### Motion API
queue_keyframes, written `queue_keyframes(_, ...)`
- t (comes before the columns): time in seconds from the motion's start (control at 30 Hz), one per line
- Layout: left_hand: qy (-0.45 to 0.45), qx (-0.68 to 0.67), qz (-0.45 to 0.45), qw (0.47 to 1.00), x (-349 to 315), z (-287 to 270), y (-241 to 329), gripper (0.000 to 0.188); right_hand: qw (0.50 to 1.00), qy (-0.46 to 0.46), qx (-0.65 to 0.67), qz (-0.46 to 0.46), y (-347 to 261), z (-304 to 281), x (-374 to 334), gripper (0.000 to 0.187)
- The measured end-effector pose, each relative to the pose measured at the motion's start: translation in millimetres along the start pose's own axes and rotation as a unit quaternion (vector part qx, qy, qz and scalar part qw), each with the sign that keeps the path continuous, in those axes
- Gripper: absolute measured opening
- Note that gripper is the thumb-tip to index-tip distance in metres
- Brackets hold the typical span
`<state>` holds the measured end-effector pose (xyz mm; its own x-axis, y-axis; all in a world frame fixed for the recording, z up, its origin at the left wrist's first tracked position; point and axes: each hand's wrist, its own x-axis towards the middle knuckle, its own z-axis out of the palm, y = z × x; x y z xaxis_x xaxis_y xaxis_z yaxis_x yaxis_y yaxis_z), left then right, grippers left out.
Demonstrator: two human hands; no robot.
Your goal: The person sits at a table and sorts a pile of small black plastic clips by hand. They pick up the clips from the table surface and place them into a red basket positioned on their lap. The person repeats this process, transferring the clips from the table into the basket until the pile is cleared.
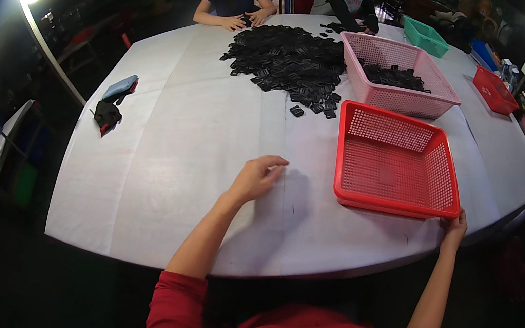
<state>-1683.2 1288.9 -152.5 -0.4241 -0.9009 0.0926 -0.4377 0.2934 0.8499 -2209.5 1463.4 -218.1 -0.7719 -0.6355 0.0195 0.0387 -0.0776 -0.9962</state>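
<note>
My right hand (454,227) grips the near right corner of a red perforated plastic basket (399,209), its fingers partly hidden by the rim. Nothing lies inside the basket. Over the white table (161,173), my left hand (260,176) hovers with fingers stretched out and holds nothing. Beyond both hands spreads a big heap of small flat black plastic pieces (290,56), a few of them scattered at its near edge. Touching the red basket's far side is a pink perforated basket (404,106), which contains more black pieces.
Across the table two people work, one with both hands (246,19) at the heap's far edge, the other in dark sleeves (343,14). A green basket (427,38) and another red basket (494,90) stand at the right. A blue pouch (120,87) and a black bundle (106,114) lie at the left.
</note>
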Motion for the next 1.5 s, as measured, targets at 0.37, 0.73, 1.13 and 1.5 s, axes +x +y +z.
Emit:
queue_keyframes(0.37, 0.224, 0.338, -0.124, 0.905, 172, -68, -139, 0.063, 0.971, 0.031, -0.127, -0.199, 31, 4, -29, 0.040)
queue_keyframes(0.73, 0.301, 0.240, -0.180, 0.905, 347, -136, -185, 0.073, 0.937, 0.111, -0.287, -0.163, 15, 24, -52, 0.041)
queue_keyframes(1.13, 0.275, 0.144, 0.068, 0.948, 347, -128, -173, 0.043, 0.896, 0.038, -0.391, -0.207, -23, 26, -25, 0.028)
queue_keyframes(1.5, -0.028, 0.411, 0.131, 0.902, 463, 49, -16, 0.117, 0.720, -0.291, -0.431, -0.460, -163, 266, 99, 0.051)
